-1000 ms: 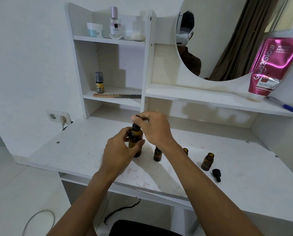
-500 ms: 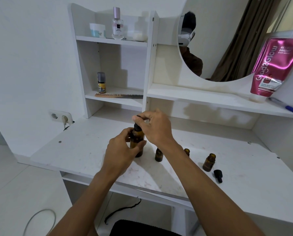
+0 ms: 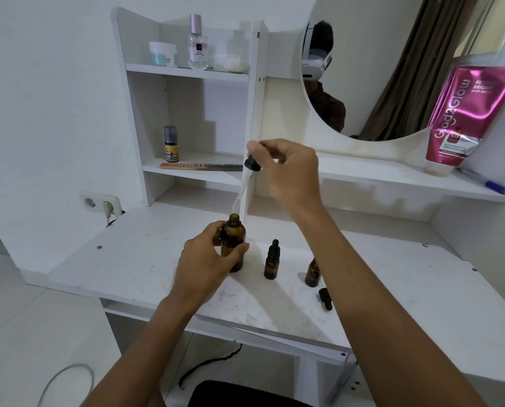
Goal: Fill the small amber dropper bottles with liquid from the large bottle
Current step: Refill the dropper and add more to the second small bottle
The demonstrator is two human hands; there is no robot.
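Dropper's (image 3: 246, 178) out now, right hand (image 3: 289, 174) pinching its top just above the large amber bottle (image 3: 233, 240) that left hand (image 3: 205, 261) grips; keep it tip-down over to the small amber dropper bottles (image 3: 272, 264) beside it.

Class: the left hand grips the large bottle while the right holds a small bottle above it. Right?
No. The right hand holds the dropper, not a small bottle, above the large bottle that the left hand grips, as the head view shows.
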